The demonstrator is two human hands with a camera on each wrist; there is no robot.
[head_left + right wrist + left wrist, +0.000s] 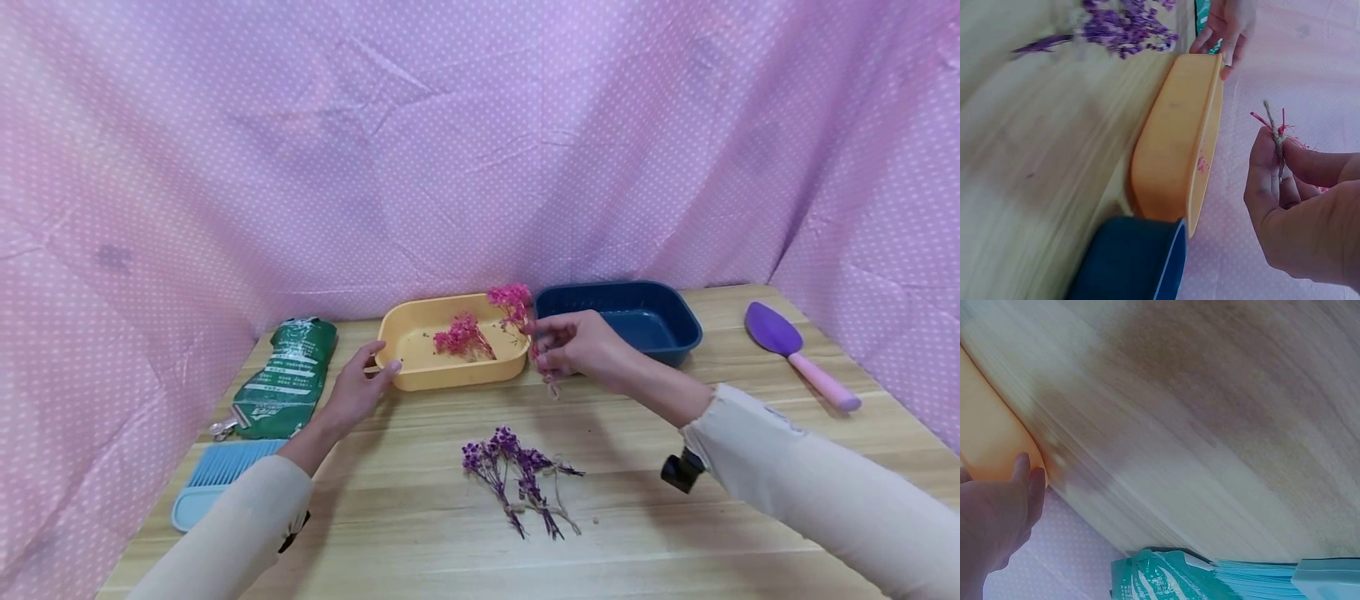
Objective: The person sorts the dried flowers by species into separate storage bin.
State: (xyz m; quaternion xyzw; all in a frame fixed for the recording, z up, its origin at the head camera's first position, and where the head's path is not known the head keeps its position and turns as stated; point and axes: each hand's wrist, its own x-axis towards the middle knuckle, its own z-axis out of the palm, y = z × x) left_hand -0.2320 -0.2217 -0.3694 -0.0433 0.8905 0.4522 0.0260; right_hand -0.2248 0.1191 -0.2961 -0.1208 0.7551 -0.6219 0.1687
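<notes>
At the left end of the yellow tray, my left hand grips the rim with thumb and fingers; the left wrist view shows its fingers against the tray's wall. My right hand pinches the tied stems of a pink dried-flower bunch by the tray's right end. Twine and stem ends stick out between thumb and fingers in the right wrist view. Another pink bunch lies inside the tray. Purple dried flowers tied with twine lie on the table in front.
A dark blue tray stands to the right of the yellow one. Farther right lies a purple scoop with a pink handle. On the left are a green bag with a metal clip and a light blue brush. Polka-dot cloth hangs behind.
</notes>
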